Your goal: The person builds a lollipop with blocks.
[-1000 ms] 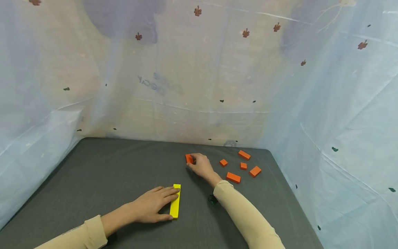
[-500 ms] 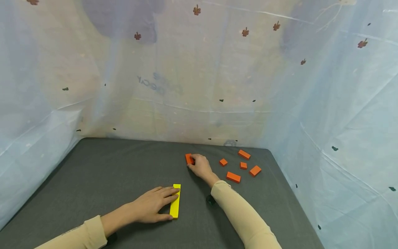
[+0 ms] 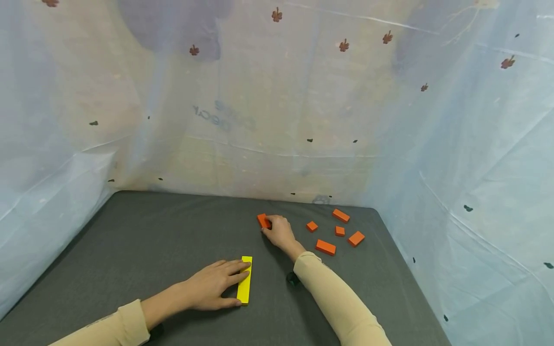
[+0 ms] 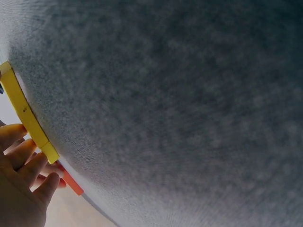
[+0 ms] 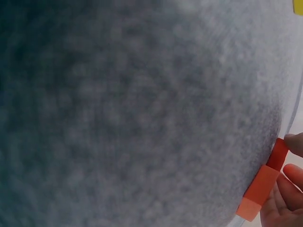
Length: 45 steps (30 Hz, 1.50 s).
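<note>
A long yellow block [image 3: 244, 291] lies on the dark cloth, pointing away from me. My left hand [image 3: 213, 285] rests on it, fingers spread nearly straight across its top and thumb at the near end; the left wrist view shows these fingers along the yellow block [image 4: 24, 113]. Farther back, my right hand [image 3: 280, 231] pinches an orange block [image 3: 262, 220] between thumb and fingers, partly covering it. In the right wrist view a longer orange block [image 5: 262, 188] lines up end to end with a darker orange piece [image 5: 278, 153], the thumb at the latter's far end.
To the right of my right hand, several loose orange blocks lie scattered, among them a long block [image 3: 325, 247], a small block [image 3: 311, 226] and one near the back edge [image 3: 341, 215]. A pale printed sheet [image 3: 259, 96] hangs behind and beside the dark table [image 3: 130, 240].
My right hand has shifted very slightly at the orange block, and its forearm has moved a little to the left. My left hand stays on the yellow block.
</note>
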Tool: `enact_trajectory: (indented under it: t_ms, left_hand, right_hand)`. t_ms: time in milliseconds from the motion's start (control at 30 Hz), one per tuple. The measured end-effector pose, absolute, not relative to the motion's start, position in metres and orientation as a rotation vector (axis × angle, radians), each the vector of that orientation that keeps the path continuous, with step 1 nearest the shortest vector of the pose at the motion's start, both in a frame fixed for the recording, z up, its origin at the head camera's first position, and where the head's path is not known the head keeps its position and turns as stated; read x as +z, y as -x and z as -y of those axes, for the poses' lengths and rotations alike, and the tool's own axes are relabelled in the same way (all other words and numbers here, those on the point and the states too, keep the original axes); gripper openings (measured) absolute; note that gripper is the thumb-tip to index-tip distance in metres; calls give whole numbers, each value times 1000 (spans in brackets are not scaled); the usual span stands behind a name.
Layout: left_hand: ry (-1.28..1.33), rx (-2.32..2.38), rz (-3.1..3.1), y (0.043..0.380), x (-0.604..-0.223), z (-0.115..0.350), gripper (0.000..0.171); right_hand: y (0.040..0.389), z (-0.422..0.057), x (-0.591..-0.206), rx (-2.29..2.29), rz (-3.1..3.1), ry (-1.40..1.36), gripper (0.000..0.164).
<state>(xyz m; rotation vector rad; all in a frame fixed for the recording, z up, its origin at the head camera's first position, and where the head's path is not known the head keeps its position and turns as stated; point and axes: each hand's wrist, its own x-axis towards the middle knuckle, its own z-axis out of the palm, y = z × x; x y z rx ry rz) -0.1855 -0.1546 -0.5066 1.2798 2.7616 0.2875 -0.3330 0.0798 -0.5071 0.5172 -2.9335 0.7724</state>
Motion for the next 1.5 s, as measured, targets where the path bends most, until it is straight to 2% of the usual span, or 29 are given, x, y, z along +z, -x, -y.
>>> enact_trajectory:
  t_ms: [400,900,1500]
  left_hand:
    - [-1331,305,-2795,185,-510,155,78]
    - [-1282,308,-2783,188,-510,156,80]
    - [-1297,330,-2765,190,-512,156,79]
  right_hand:
    - [326,-86,-503,869,2917,-562,42]
    - [295,-107,-491,916,2823,-918,42]
    - [273,-92,-493,697,2888,-1243,41]
